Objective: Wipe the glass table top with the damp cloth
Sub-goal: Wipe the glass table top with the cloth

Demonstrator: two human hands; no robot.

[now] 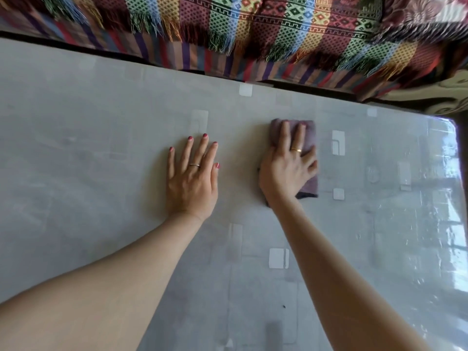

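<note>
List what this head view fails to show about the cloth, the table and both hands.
- Cloth: its middle lies under the right hand; dampness cannot be judged.
- Right hand's thumb: tucked at the cloth's edge, grip unclear.
- Glass table top: left and near sides cut off by the frame; right corner lost in glare.
- Left hand: palm faces down, contact beneath hidden.

Your right hand [287,168] lies flat, fingers straight, pressing a folded mauve-grey cloth [307,138] onto the grey glass table top [88,138]. Just left of the cloth, your left hand [192,178] rests palm-down on the glass with fingers spread, apart from the cloth. Beyond the cloth, past the table's far edge, hangs a multicoloured woven throw with fringe [253,29]. Right of the cloth, bright window reflections sit on the glass.
</note>
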